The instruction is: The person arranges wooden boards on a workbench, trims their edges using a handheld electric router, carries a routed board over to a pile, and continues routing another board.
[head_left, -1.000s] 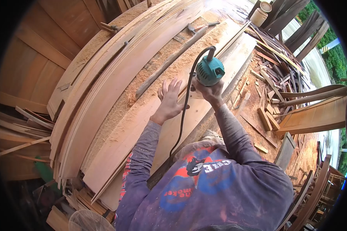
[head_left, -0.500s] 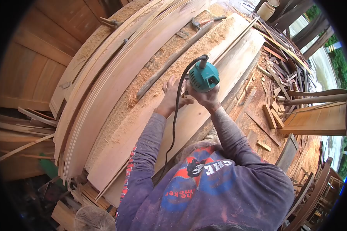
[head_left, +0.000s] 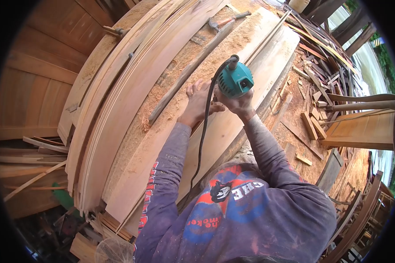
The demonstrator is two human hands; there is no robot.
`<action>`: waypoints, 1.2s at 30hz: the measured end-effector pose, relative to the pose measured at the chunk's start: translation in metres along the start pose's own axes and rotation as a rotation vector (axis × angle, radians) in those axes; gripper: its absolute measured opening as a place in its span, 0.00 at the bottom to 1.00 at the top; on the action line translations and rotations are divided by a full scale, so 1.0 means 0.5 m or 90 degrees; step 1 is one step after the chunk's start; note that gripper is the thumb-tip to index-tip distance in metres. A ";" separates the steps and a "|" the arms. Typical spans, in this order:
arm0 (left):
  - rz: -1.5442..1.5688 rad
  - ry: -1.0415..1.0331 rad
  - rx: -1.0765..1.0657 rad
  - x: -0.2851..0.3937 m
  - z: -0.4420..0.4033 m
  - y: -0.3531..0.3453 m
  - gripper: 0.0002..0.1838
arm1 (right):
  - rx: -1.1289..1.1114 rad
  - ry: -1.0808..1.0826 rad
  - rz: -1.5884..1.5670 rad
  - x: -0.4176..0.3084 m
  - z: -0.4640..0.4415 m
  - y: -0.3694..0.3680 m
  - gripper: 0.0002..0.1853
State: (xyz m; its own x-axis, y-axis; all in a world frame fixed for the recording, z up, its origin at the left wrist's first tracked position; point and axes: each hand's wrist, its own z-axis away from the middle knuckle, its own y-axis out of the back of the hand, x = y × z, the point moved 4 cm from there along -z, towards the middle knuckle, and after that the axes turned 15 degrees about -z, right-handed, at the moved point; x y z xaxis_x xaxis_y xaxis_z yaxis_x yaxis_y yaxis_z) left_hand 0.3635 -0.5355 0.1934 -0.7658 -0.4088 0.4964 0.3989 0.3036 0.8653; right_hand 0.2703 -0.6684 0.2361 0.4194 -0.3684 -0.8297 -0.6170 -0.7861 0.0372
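Observation:
My right hand (head_left: 241, 104) is closed around a teal trim router (head_left: 236, 79), held upright over pale boards. A black cord (head_left: 202, 136) leaves the router's top and hangs down between my forearms. Just left of the router, my left hand (head_left: 199, 104) has its fingers spread and its thumb pointing toward the tool's lower part. Whether it touches the router's base is hidden by the cord and the body. Beneath both hands lies a long, wide wooden board (head_left: 215, 142); the router's lower end is out of sight.
A claw hammer (head_left: 226, 21) and a long grey wood strip (head_left: 191, 72) lie among sawdust beyond my hands. Curved planks (head_left: 118, 109) are stacked at left. Offcuts (head_left: 311, 125) litter the ground at right. A wire fan guard (head_left: 114, 250) shows at bottom left.
The view has shifted slightly, so the boards and hammer sit a little differently in frame. The router and both hands appear slightly higher; my right hand keeps its grip.

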 end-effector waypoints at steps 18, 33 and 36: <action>-0.015 0.001 -0.116 0.105 -0.410 -0.073 0.50 | 0.057 -0.080 -0.084 0.207 -0.253 0.267 0.33; -0.061 -0.067 -0.089 0.213 -0.888 -0.170 0.51 | 0.082 -0.047 -0.045 0.411 -0.554 0.579 0.37; -0.039 -0.084 -0.070 0.226 -0.972 -0.187 0.49 | 0.090 -0.032 0.001 0.444 -0.605 0.632 0.38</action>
State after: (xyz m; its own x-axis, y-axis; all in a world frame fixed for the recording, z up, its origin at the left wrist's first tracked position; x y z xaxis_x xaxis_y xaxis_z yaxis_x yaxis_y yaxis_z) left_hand 0.4848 -1.0285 0.2021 -0.8469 -0.3049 0.4356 0.3968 0.1828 0.8995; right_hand 0.3700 -1.1485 0.2318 0.3866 -0.3407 -0.8570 -0.7062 -0.7070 -0.0375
